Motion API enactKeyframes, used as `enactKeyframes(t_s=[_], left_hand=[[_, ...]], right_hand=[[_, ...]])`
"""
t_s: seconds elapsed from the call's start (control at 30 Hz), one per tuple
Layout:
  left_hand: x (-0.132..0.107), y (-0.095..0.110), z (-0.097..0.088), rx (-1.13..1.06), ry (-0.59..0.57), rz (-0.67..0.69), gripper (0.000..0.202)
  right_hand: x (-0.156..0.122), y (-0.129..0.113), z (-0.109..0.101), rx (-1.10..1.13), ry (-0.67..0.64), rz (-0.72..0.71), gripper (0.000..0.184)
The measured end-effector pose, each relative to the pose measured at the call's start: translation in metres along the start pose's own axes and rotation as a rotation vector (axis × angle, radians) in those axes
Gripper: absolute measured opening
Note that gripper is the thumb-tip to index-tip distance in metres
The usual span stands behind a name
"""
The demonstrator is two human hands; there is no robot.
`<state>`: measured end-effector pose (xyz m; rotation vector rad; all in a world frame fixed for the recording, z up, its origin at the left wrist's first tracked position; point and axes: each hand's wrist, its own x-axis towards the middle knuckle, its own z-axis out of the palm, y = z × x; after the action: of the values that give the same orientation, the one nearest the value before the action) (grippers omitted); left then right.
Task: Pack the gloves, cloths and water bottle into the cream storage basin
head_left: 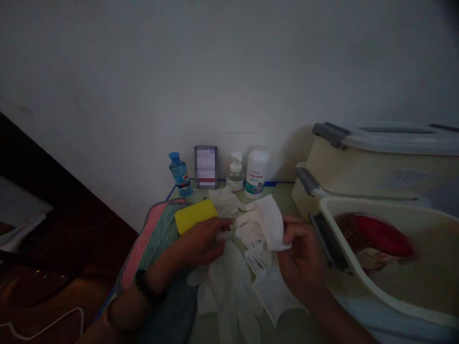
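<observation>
Both my hands work over a heap of white gloves (pixel 233 282) on a small table. My left hand (pixel 201 241) is closed, its fingertips pinching the edge of a white glove (pixel 251 227) at the middle. My right hand (pixel 301 255) is closed on the other end of the same glove, holding a folded white flap upward. A yellow sponge (pixel 195 215) lies just behind my left hand on a striped cloth (pixel 158 239). I wear a dark bead bracelet (pixel 143 285) on the left wrist.
Against the white wall stand a small blue bottle (pixel 180 174), a dark box (pixel 205 166), a pump bottle (pixel 235 172) and a white bottle (pixel 256 173). Right: a lidded cream bin (pixel 376 162) and an open tub (pixel 358 267) holding a red item (pixel 376 234). Dark floor at left.
</observation>
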<state>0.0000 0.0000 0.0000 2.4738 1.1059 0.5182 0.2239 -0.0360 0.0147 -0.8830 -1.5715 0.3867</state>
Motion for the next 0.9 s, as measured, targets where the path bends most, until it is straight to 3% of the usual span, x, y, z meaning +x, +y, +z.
enactKeyframes(t_s=[0.13, 0.27, 0.33, 0.43, 0.57, 0.73, 0.9], left_hand=[[0.002, -0.003, 0.002, 0.043, 0.028, -0.108, 0.041], [0.003, -0.008, 0.005, 0.03, 0.004, -0.122, 0.031], [0.003, -0.007, 0.005, 0.0, 0.029, -0.133, 0.022], [0.005, -0.001, 0.004, -0.113, 0.13, -0.144, 0.016], [0.007, 0.01, 0.004, -0.332, 0.281, -0.161, 0.018], [0.008, 0.017, 0.005, -0.451, 0.354, -0.194, 0.019], [0.009, 0.016, 0.002, -0.563, 0.331, -0.299, 0.019]], right_hand=[[0.014, 0.002, 0.011, 0.086, 0.004, 0.176, 0.013], [0.0, 0.015, 0.016, -0.211, -0.193, 0.256, 0.059], [-0.011, 0.018, 0.014, -0.327, -0.282, 0.207, 0.064], [-0.022, 0.013, 0.011, -0.305, -0.426, 0.157, 0.056], [-0.023, 0.006, 0.013, -0.178, -0.544, 0.243, 0.049], [-0.021, 0.003, 0.017, -0.15, -0.608, 0.32, 0.018], [-0.019, -0.007, 0.014, 0.129, -0.564, 0.496, 0.022]])
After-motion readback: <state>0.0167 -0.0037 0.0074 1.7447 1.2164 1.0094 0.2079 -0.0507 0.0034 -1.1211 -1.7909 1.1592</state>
